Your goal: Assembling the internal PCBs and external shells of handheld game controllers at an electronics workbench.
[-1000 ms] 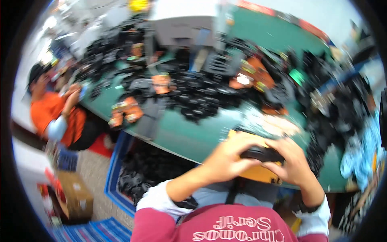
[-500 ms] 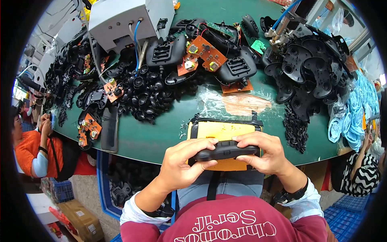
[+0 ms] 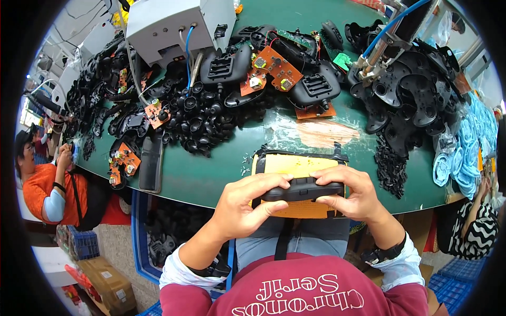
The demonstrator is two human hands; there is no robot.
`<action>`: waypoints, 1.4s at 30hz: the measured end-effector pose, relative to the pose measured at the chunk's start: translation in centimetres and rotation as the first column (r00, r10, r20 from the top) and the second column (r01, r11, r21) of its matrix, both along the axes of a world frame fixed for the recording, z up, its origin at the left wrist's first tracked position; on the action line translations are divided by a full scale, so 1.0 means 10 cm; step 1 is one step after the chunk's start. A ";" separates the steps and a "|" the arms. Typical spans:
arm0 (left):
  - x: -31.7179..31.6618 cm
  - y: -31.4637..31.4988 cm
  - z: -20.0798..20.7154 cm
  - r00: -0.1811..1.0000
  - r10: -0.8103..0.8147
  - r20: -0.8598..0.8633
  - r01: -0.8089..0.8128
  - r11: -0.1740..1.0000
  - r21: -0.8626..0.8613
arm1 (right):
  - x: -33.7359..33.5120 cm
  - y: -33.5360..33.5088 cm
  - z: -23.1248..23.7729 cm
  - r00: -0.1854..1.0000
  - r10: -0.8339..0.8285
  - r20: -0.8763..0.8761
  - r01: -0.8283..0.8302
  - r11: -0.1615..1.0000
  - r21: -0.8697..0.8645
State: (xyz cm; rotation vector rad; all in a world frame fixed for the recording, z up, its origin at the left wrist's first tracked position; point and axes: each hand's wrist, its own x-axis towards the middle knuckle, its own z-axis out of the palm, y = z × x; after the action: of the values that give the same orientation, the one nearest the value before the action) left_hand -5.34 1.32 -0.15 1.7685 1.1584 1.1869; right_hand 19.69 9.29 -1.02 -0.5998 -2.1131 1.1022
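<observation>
Presently, a black controller-shaped part (image 3: 301,191) lies lengthwise between left hand (image 3: 240,208) and right hand (image 3: 358,194), over the near edge of the bench (image 3: 211,176). Fingers of each hand pinch one end, along near and far sides; middle uncovered. Contact with the yellow pad (image 3: 287,164) behind: cannot tell. Farther from that edge: black caps heaped (image 3: 203,126), then grey machine box (image 3: 168,31).

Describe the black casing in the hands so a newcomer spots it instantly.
Find the green table, then the yellow pad at its near edge. Over that pad, the left hand and right hand grip a black casing by its ends. Unlike the black shells heaped on the table, this one is held between two hands.
</observation>
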 end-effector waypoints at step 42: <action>0.00 0.07 -0.13 0.982 -0.102 0.160 0.110 0.993 -0.038 | -0.14 -0.05 -0.07 0.988 0.051 -0.148 -0.104 0.921 -0.376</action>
State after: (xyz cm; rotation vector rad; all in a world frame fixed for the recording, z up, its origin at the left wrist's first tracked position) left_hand -5.37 2.04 -1.48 1.6483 0.9800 1.2030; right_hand 18.33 8.81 -1.75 -0.6024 -1.8281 1.5761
